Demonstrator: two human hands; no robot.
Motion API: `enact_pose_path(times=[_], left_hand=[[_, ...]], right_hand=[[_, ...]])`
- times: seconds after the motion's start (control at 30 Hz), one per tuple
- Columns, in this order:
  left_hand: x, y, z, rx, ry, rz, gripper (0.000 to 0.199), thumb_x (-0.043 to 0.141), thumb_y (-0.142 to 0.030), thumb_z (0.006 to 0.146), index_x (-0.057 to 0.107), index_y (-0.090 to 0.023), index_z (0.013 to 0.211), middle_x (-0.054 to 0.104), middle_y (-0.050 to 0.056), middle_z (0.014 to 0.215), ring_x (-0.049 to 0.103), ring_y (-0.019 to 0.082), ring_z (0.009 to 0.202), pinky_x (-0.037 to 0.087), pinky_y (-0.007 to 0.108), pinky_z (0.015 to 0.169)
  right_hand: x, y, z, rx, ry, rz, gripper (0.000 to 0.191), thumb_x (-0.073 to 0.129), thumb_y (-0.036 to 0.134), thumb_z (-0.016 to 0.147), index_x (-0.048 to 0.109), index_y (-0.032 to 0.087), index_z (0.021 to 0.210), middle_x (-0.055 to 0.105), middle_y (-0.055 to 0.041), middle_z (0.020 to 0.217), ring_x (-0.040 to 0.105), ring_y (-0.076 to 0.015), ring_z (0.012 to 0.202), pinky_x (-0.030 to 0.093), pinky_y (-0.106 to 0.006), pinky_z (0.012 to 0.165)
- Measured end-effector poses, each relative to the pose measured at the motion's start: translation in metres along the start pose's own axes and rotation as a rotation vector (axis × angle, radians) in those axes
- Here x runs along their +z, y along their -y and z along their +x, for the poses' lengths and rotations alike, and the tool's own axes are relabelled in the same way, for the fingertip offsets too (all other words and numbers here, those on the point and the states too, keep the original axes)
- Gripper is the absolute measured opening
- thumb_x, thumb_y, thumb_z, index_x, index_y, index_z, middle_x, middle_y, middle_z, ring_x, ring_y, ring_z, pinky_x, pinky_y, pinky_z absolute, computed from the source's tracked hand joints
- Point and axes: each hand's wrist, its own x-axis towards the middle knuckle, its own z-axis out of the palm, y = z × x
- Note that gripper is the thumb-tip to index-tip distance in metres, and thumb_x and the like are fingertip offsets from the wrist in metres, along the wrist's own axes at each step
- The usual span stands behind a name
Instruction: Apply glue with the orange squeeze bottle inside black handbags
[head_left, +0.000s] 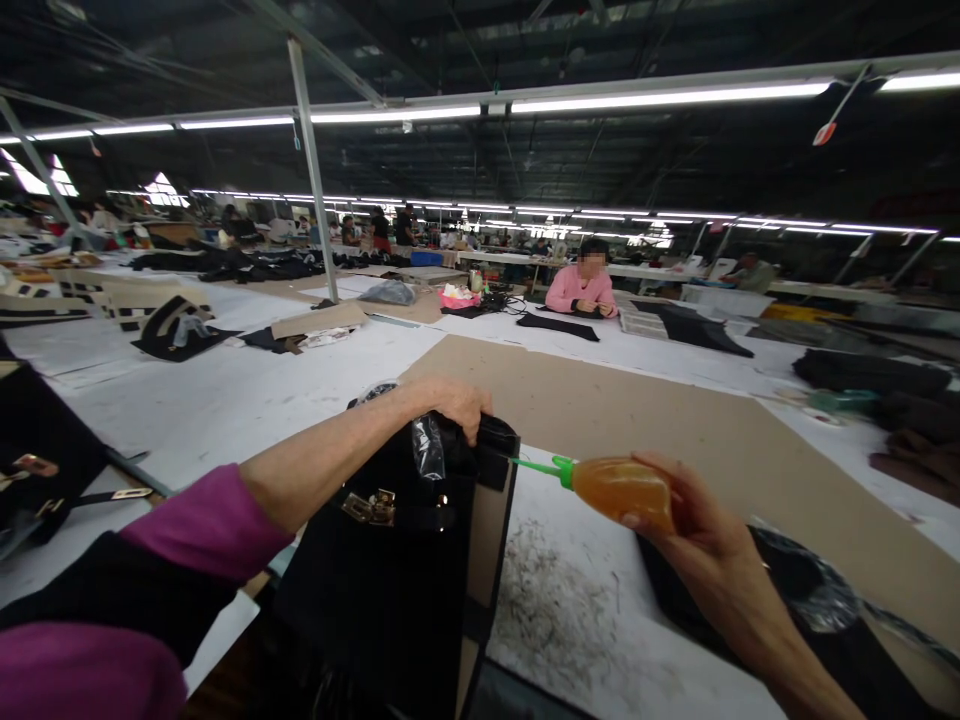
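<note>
A black handbag (pixel 397 590) with gold-coloured clasp hardware (pixel 375 506) stands in front of me, its beige-and-black side panel (pixel 487 530) facing right. Over its top reaches my left hand (pixel 459 402), the fingers closed on the bag's upper edge near the corner. Clear plastic wrap (pixel 427 447) covers part of the handle. In my right hand (pixel 694 510) is a squeeze bottle (pixel 619 488) of amber liquid, tipped sideways. Its thin green nozzle (pixel 536 466) points left, with the tip at the bag's upper side edge; contact is too fine to tell.
Brown board (pixel 600 400) lies across the white table (pixel 360 360). Another black piece with plastic-wrapped handle (pixel 817 590) lies at right, and a black bag (pixel 45 450) stands at left. Across the table sits a person in pink (pixel 581 290). A metal post (pixel 315 170) rises behind.
</note>
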Motion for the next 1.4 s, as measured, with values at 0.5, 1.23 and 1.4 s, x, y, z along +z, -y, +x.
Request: enact_pose_path(times=[0.5, 1.23, 1.4], left_hand=[[-0.009, -0.006, -0.017, -0.028, -0.384, 0.415, 0.021, 0.052, -0.012, 0.068, 0.068, -0.014, 0.082, 0.069, 0.010, 0.077, 0.061, 0.020, 0.072, 0.043, 0.025, 0.058], [0.018, -0.013, -0.005, -0.069, -0.388, 0.361, 0.019, 0.053, -0.012, 0.072, 0.068, -0.011, 0.085, 0.069, 0.016, 0.087, 0.064, 0.030, 0.087, 0.049, 0.035, 0.069], [0.020, -0.013, -0.005, -0.069, -0.380, 0.363, 0.020, 0.052, -0.012, 0.072, 0.067, -0.012, 0.085, 0.069, 0.015, 0.085, 0.064, 0.029, 0.086, 0.049, 0.035, 0.070]], right_hand=[[0.017, -0.010, 0.028, -0.016, -0.090, 0.180, 0.047, 0.069, 0.040, 0.076, 0.050, 0.023, 0.116, 0.062, -0.0048, 0.105, 0.061, -0.0222, 0.087, 0.051, -0.029, 0.072], [0.020, -0.029, 0.026, 0.028, -0.023, 0.036, 0.047, 0.068, 0.040, 0.076, 0.051, 0.025, 0.117, 0.062, -0.0024, 0.105, 0.059, -0.0224, 0.091, 0.048, -0.030, 0.078], [0.026, -0.034, 0.019, 0.063, -0.016, 0.001, 0.048, 0.067, 0.041, 0.076, 0.051, 0.024, 0.117, 0.063, -0.0030, 0.101, 0.060, -0.0238, 0.088, 0.049, -0.032, 0.077]])
